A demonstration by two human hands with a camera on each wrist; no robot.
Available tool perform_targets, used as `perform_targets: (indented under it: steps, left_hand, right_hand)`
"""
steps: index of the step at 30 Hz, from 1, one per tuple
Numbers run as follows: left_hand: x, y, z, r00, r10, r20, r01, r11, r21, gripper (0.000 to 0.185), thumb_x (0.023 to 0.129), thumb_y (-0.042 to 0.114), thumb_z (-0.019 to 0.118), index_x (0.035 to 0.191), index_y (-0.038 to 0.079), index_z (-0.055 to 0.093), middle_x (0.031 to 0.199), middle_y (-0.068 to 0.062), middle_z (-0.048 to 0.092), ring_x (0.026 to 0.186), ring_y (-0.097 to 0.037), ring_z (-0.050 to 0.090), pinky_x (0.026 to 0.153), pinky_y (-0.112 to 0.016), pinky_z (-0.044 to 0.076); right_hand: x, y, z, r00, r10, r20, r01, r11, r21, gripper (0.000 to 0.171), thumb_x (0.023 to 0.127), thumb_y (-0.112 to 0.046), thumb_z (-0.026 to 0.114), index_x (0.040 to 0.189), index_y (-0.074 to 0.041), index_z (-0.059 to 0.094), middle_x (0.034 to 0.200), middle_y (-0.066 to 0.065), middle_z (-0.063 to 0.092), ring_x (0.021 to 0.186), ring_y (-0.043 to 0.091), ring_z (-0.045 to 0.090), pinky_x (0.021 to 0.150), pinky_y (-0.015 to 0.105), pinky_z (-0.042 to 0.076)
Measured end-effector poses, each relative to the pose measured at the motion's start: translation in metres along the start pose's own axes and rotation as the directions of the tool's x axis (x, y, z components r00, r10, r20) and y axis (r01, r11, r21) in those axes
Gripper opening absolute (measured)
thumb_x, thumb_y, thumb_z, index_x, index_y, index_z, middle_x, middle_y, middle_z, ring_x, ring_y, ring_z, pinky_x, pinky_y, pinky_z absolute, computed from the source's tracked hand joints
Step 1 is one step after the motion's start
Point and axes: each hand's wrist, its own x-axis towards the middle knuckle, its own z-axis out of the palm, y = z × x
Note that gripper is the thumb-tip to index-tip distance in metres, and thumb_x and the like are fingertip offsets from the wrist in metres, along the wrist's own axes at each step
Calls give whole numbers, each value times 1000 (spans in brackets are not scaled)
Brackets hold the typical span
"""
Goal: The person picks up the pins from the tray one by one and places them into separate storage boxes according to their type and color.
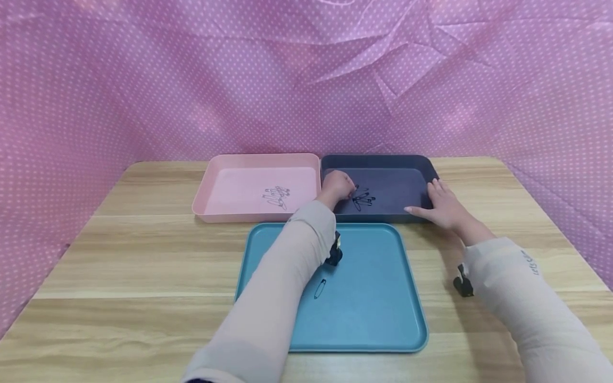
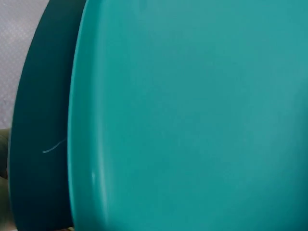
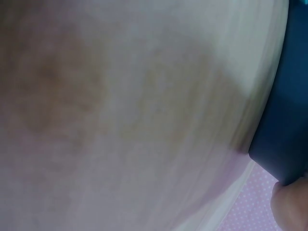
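Note:
My left hand [image 1: 337, 187] reaches into the dark navy tray [image 1: 395, 186] with its fingers curled. The fingertips are right at a small heap of black safety pins [image 1: 364, 199]; I cannot tell whether they pinch one. My right hand [image 1: 442, 206] rests at the right side of that tray, its fingers straight along the rim and the thumb spread toward the front wall. In the right wrist view, part of the hand [image 3: 291, 207] touches the tray wall [image 3: 284, 106]. A single black safety pin [image 1: 320, 289] lies on the teal tray [image 1: 369, 287], under my left forearm's right side.
A pink tray [image 1: 239, 186] holding several silver safety pins [image 1: 276, 197] stands left of the navy one, edges nearly meeting. The teal tray lies in front of both, on a wooden table [image 1: 143, 266]. Pink dotted cloth [image 1: 306, 80] hangs behind.

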Motion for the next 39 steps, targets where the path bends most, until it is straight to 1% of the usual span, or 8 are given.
perform_targets:
  steps: [4, 9, 13, 17, 23, 33, 36, 39]
  left_hand:
    - [1, 1, 3, 999, -33, -8, 33, 999, -8, 13, 80, 13, 58, 74, 6, 67, 53, 3, 54, 51, -7, 50, 53, -17, 37]
    - [3, 1, 4, 1000, -18, -22, 19, 999, 39, 15, 81, 13, 57, 70, 7, 66, 55, 2, 56, 55, -9, 51, 55, -18, 38]
    - [4, 1, 4, 999, 2, -36, 1, 997, 80, 17, 82, 15, 56, 69, 7, 65, 64, 1, 59, 64, -12, 52, 61, -21, 41]
    - [4, 0, 4, 999, -14, -39, 17, 996, 91, 18, 82, 16, 56, 70, 6, 64, 74, -1, 61, 72, -14, 53, 69, -24, 42]
    - [3, -1, 4, 999, -27, -47, 29, 999, 42, 17, 82, 18, 56, 74, 6, 65, 77, -2, 62, 73, -16, 54, 71, -26, 43]
    - [-4, -2, 0, 999, 26, 38, -24, 998, -58, 29, 85, 27, 53, 82, 1, 65, 59, -1, 50, 58, -13, 45, 54, -22, 36]
    - [-8, 0, -1, 997, 29, 66, -20, 992, -128, 28, 85, 28, 53, 90, 2, 64, 66, -1, 52, 63, -13, 47, 57, -23, 38]
    - [-11, 1, -1, 995, 25, 93, -4, 977, -211, 26, 84, 27, 55, 98, 6, 62, 80, -1, 57, 73, -12, 52, 65, -24, 42]
  right_hand:
    - [-1, -1, 0, 1000, -2, -3, 2, 1000, 2, 98, 80, -58, 43, 132, 13, 0, 136, 30, -9, 125, 37, -14, 99, 51, -2]
    - [-1, -2, 0, 1000, -9, -13, 9, 1000, 7, 98, 80, -58, 44, 132, 13, 0, 137, 29, -9, 125, 36, -15, 99, 51, -2]
    - [1, -4, 1, 999, -25, -24, 26, 1000, 8, 98, 80, -57, 44, 131, 14, 2, 136, 30, -7, 125, 36, -13, 99, 50, -3]
    - [1, -6, 3, 999, -31, -20, 32, 999, 13, 97, 80, -57, 45, 131, 14, 2, 136, 30, -7, 125, 37, -12, 99, 50, -3]
    - [1, -7, 3, 1000, -16, -15, 16, 1000, 10, 98, 79, -59, 43, 132, 12, 0, 137, 29, -10, 125, 36, -14, 99, 50, -3]
    - [0, -1, 3, 1000, -11, -9, 11, 1000, 7, 99, 80, -58, 43, 131, 14, 0, 136, 30, -10, 125, 36, -14, 99, 50, -2]
    - [0, 1, 2, 1000, -3, -8, 4, 1000, 11, 99, 79, -59, 43, 131, 14, 0, 136, 29, -11, 125, 36, -14, 99, 50, -3]
    - [0, 2, 0, 1000, -2, -7, 2, 1000, 20, 100, 79, -59, 44, 131, 14, 0, 136, 29, -11, 125, 36, -15, 99, 50, -3]
